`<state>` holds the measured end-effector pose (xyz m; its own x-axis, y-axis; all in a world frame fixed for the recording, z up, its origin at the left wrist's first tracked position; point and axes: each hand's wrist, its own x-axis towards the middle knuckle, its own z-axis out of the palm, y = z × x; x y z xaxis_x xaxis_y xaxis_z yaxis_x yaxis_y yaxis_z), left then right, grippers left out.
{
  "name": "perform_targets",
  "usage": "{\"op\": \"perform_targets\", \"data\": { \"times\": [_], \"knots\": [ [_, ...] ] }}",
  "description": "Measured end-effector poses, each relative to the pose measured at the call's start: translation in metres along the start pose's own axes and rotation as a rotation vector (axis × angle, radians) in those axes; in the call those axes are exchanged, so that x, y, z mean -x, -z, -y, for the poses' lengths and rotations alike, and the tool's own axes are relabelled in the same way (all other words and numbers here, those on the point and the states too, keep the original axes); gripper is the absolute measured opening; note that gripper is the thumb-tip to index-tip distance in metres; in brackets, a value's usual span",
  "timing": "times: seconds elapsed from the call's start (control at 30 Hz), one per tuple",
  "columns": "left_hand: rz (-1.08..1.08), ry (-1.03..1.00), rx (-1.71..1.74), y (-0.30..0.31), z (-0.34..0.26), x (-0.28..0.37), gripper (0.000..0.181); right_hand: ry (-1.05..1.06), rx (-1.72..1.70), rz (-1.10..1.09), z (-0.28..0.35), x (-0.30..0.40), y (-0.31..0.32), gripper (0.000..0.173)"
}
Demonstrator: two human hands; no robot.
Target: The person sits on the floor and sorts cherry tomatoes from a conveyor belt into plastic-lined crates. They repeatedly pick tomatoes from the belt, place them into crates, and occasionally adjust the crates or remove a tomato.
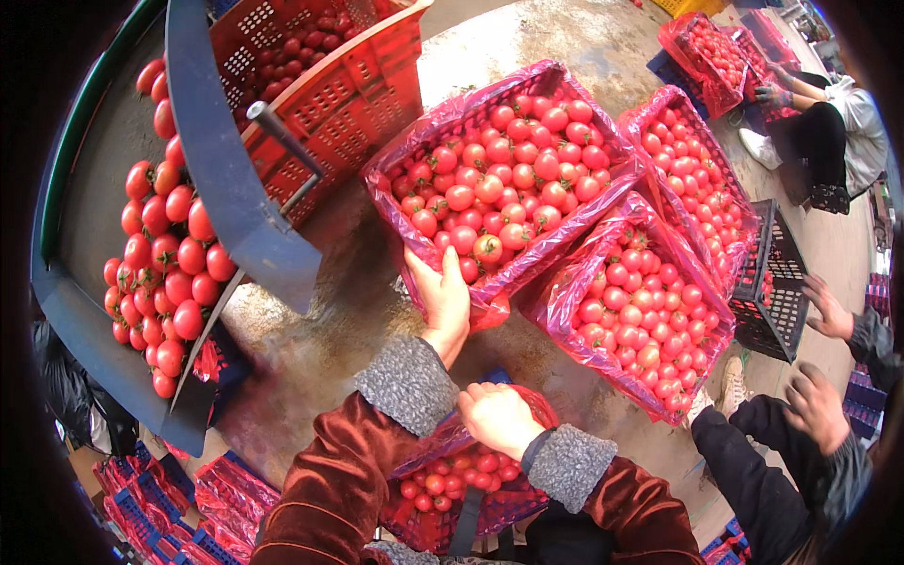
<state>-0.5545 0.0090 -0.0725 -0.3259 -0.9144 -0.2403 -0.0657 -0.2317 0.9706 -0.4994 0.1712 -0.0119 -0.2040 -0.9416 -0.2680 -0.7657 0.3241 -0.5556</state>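
My left hand (441, 293) grips the near corner of a lined crate (565, 244) filled with red tomatoes (501, 176); the thumb lies by the rim and the fingers go down the outer side. Pink-red plastic film covers the crate's walls. Closer to me, my right hand (501, 420) is curled above another lined crate (487, 522), which holds small tomatoes (452, 480) in front of my body. Whether the curled fingers pinch the film there is hidden. A second full crate (554, 311) touches the first on its right.
Left stands a blue-edged chute (247, 233) with a heap of tomatoes (169, 261). Behind it is a red perforated crate (346, 99). Another tomato crate (734, 191) and a black crate (784, 296) are right. Two people sit there, one with hands (819, 409) near. Lined crates (233, 494) lie lower left.
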Motion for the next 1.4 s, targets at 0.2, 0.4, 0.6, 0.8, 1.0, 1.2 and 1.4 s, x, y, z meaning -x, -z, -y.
{"op": "perform_targets", "data": {
  "times": [0.2, 0.4, 0.6, 0.8, 1.0, 1.2, 1.4],
  "knots": [
    [-0.01, -0.106, -0.119, -0.042, 0.005, 0.006, 0.067, 0.02, -0.014, 0.072, -0.004, -0.001, -0.005, 0.008],
    [0.355, -0.169, -0.125, -0.056, -0.01, -0.057, 0.076, 0.013, -0.021, -0.105, -0.005, -0.002, -0.012, 0.011],
    [0.465, -0.373, -0.749, 0.091, -0.009, -0.069, 0.062, -0.025, 0.05, -0.043, -0.001, -0.004, -0.008, 0.014],
    [0.48, -0.501, -1.405, 0.355, -0.042, -0.015, 0.064, -0.065, 0.072, -0.049, -0.003, -0.002, -0.009, 0.019],
    [-0.549, -0.289, -1.667, 0.507, -0.072, -0.038, 0.083, 0.025, 0.166, -0.164, -0.002, -0.005, -0.016, 0.015],
    [-0.163, -0.252, -1.607, 0.537, -0.07, -0.047, 0.048, 0.016, 0.238, -0.116, -0.006, -0.003, -0.016, 0.016],
    [-0.027, -0.385, -1.402, 0.445, -0.047, 0.015, 0.036, 0.008, 0.242, -0.101, -0.007, -0.007, -0.018, 0.019]
  ]
}}
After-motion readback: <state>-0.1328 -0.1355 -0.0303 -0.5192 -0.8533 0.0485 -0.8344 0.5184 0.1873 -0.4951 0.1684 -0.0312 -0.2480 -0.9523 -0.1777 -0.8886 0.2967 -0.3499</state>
